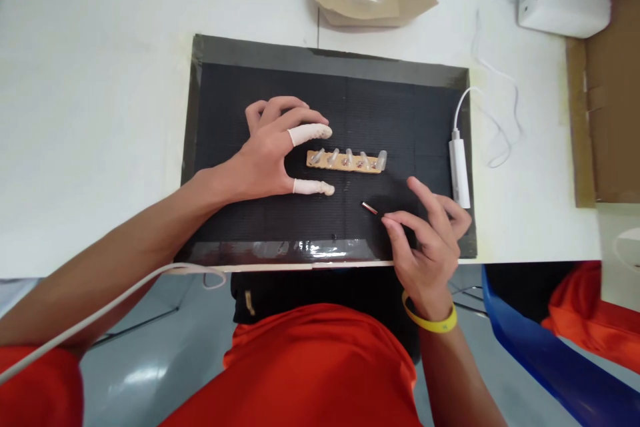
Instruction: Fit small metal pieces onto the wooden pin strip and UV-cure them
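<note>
Black mat [410,107] centred; nail-tip strip [340,163] mid-frame, flanked by wide-spread left hand [267,155], best steadied by edges. Metallic rod [369,208], lower right, neared by right hand's [431,255] narrow pinch; hold can't be told.

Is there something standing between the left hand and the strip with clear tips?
Nothing visible. The left hand has its covered index finger and thumb on opposite sides of the strip, near its left end, with only bare mat between. The small dark stick is by the right hand, outside that gap.
</note>
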The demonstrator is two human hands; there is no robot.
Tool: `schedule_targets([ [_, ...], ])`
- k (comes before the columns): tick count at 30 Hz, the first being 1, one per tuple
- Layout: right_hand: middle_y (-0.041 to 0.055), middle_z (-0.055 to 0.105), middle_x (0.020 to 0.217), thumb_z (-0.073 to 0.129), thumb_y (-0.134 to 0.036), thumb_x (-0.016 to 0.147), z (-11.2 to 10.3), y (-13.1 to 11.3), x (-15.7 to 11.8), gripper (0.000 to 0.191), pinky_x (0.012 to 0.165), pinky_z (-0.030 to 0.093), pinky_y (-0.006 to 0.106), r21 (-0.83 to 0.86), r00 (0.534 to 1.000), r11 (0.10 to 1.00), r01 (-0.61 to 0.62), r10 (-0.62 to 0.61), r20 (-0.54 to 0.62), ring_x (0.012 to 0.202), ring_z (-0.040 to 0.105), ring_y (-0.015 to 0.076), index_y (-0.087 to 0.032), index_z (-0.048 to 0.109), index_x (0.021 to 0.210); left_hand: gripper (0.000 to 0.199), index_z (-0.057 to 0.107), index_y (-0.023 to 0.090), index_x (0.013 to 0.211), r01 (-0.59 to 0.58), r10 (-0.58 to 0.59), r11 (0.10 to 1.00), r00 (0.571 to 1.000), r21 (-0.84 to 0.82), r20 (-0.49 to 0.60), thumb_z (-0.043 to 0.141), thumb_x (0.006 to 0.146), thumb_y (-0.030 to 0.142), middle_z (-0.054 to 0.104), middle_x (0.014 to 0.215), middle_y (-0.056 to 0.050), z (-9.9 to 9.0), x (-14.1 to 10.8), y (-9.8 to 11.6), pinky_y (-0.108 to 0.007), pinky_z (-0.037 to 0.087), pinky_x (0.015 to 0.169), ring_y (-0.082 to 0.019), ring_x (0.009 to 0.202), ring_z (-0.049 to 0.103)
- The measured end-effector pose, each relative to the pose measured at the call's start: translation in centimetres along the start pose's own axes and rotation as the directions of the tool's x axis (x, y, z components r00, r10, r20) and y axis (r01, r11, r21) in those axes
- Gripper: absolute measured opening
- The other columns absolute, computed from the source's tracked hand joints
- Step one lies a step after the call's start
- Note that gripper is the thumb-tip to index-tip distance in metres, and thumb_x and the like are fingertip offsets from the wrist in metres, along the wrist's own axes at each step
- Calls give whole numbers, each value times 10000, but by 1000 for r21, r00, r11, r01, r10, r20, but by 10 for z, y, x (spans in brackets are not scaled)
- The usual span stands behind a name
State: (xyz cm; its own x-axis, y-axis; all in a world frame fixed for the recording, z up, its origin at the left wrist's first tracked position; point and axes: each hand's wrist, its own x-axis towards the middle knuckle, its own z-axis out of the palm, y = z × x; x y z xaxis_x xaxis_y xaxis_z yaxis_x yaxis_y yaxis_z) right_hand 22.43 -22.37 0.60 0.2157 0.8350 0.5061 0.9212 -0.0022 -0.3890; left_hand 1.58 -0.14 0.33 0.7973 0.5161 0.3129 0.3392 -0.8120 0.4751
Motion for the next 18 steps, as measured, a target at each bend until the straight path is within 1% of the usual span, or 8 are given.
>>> schedule_targets([
  [2,67,658,1516,754,-190,936,0,1,-1,84,1040,469,496,-6,1000,1000,-9,9,-4,1248,618,291,-257,717,971,726,695,241,1263,-36,36,999,999,-1,-25,840,756,740,713,1382,-119,1,0,-1,-543,298,1112,-396,1346,557],
  [3,87,633,1545,759,-207,936,1,2,-1,114,1051,466,500,-5,1000,1000,-12,12,2,1262,609,296,-254,718,1032,680,705,238,1245,-52,52,999,998,-3,-37,846,775,708,717,1375,-117,1,0,-1,-542,299,1109,-389,1339,564],
  [6,152,587,1584,769,-232,934,3,3,-2,311,1085,449,508,-8,1000,1000,-18,18,17,1290,589,302,-229,682,1232,529,745,245,1170,-57,57,998,998,-19,-33,855,815,622,718,1378,-104,0,0,-2,-549,304,1112,-380,1352,555],
  [7,151,579,1592,764,-221,935,3,2,-2,307,1089,446,510,-12,1000,1000,-20,20,17,1296,584,303,-232,681,1230,474,757,251,1142,-44,44,999,999,-29,-23,855,827,592,715,1385,-98,0,0,-2,-555,306,1114,-379,1362,548],
  [11,89,579,1600,699,-182,961,3,0,-2,93,1064,449,538,-28,999,999,-28,29,35,1287,577,315,-268,697,998,257,782,274,1065,11,-9,997,1000,-74,25,823,882,450,719,1384,-82,-4,1,-1,-577,320,1104,-367,1372,547],
  [13,96,582,1595,679,-203,976,2,0,-2,73,1053,450,563,-35,999,999,-27,28,46,1281,583,332,-274,689,989,181,789,277,1023,22,-18,996,999,-91,40,802,898,407,729,1370,-74,-5,2,-1,-582,317,1096,-362,1367,553],
  [15,131,564,1607,677,-246,985,2,0,-2,119,1062,447,581,-41,997,999,-35,37,60,1294,585,345,-278,682,1100,130,793,275,978,30,-24,994,998,-104,51,784,906,383,740,1354,-63,-6,3,-1,-585,303,1095,-355,1359,560],
  [18,178,518,1636,682,-298,991,4,2,-1,310,1098,427,596,-46,994,998,-49,53,97,1347,564,357,-273,623,1294,91,794,273,928,38,-30,992,998,-119,62,751,920,352,757,1322,-48,-6,3,-1,-584,289,1093,-338,1337,575],
])
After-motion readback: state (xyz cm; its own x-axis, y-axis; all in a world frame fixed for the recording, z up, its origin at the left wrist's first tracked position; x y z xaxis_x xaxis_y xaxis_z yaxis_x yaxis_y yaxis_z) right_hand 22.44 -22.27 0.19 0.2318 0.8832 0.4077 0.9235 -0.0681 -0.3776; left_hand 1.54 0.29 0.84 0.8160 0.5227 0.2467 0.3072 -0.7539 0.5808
